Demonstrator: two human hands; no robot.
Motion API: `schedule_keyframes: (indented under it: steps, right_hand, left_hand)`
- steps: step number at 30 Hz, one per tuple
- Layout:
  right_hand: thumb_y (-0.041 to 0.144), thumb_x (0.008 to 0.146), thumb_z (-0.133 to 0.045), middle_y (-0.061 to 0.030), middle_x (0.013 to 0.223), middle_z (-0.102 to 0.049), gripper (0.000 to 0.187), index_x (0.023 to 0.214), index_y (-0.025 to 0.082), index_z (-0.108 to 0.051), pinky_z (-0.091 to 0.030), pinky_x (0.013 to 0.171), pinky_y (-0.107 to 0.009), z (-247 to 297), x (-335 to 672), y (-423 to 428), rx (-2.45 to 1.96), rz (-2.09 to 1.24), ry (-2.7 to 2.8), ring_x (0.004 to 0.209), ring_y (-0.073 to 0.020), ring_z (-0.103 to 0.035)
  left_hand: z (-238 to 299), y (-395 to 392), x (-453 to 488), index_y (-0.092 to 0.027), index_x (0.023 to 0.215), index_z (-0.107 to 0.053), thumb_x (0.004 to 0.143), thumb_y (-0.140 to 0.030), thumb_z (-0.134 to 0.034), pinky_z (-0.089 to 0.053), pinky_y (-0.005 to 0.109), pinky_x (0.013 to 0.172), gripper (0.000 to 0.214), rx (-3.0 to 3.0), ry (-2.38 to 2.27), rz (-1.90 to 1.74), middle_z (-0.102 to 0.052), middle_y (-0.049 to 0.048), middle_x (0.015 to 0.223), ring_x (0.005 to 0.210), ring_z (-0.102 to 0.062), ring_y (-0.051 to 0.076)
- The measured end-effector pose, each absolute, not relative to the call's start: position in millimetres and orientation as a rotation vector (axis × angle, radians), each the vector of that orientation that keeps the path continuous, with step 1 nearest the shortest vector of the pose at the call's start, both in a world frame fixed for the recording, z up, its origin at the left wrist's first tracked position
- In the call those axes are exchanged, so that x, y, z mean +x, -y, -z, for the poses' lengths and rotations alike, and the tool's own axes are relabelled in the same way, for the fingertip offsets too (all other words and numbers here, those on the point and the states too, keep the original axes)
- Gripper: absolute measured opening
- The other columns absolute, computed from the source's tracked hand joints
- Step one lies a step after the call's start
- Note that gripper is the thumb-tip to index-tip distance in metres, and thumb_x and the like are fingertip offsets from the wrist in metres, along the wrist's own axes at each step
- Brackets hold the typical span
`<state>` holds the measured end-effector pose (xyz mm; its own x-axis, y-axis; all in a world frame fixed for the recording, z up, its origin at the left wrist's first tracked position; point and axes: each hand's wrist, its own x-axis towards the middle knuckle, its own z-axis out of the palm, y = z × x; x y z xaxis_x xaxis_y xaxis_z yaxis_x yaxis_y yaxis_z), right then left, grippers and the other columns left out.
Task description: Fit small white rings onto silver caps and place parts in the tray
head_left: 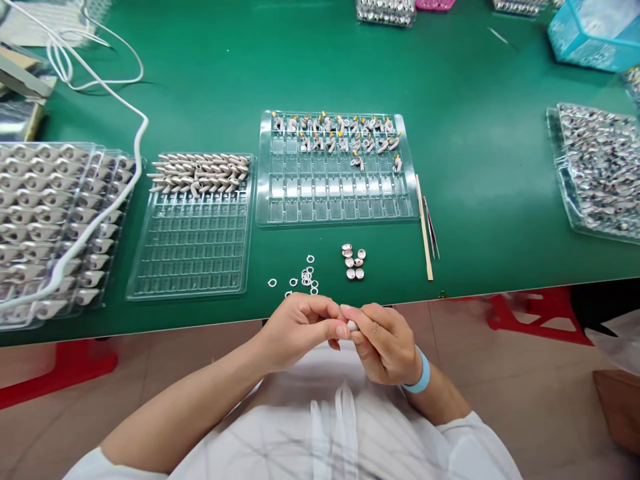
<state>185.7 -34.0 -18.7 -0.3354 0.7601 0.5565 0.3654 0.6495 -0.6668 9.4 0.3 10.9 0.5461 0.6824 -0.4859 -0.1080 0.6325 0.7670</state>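
Just in front of the table's near edge, my left hand (307,331) and my right hand (385,341) meet fingertip to fingertip. Both pinch one small pale rounded earbud part (353,326), mostly covered by the fingers. Beyond my left hand lie several thin white rings (306,275), loose on the green table. Several round metallic-beige earbud caps (354,263) sit in a small cluster past my right hand. Farther back, a clear tray (327,212) bears curled earbud pieces with yellow tips in its upper rows.
A clear tray (193,267) of beige stems stands left, beside stacked trays of shells (35,230) crossed by a white cable (117,93). A wooden stick (425,230) and tweezers (431,230) lie right. A full parts tray (600,167) and blue basket (580,50) are far right.
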Motion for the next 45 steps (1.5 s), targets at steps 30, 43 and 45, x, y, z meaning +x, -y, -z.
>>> schedule_keyframes:
  steps: [30, 43, 45]
  right_hand:
    - [0.023, 0.088, -0.056, -0.0021, 0.086, -0.054, 0.029, 0.115, 0.031, -0.063, -0.046, 0.051, -0.022, 16, 193, 31, -0.965, -1.390, 1.362, 0.061, -0.0078, -0.052]
    - [0.024, 0.089, -0.055, -0.0027, 0.088, -0.052, 0.024, 0.109, 0.028, -0.067, -0.044, 0.046, -0.021, 22, 183, 34, -1.073, -1.449, 1.099, 0.057, -0.0067, -0.055]
    - [0.023, 0.088, -0.056, -0.0027, 0.089, -0.054, 0.025, 0.109, 0.028, -0.067, -0.045, 0.047, -0.021, 20, 183, 33, -1.096, -1.419, 1.125, 0.059, -0.0067, -0.056]
  left_hand:
    - [0, -2, 9, -0.015, 0.083, -0.068, 0.080, -0.027, -0.067, -0.051, 0.024, 0.062, 0.013, 1.192, -0.845, -0.696, -0.062, 0.0050, 0.083, 0.071, -0.060, 0.013]
    - [9, 1, 15, -0.016, 0.086, -0.066, 0.083, -0.014, -0.064, -0.049, 0.022, 0.063, 0.005, 1.833, -0.936, -1.043, -0.070, 0.0011, 0.073, 0.066, -0.061, 0.011]
    - [13, 3, 15, -0.016, 0.089, -0.065, 0.082, -0.012, -0.063, -0.048, 0.021, 0.062, 0.008, 1.922, -0.953, -1.072, -0.070, 0.0009, 0.074, 0.065, -0.060, 0.010]
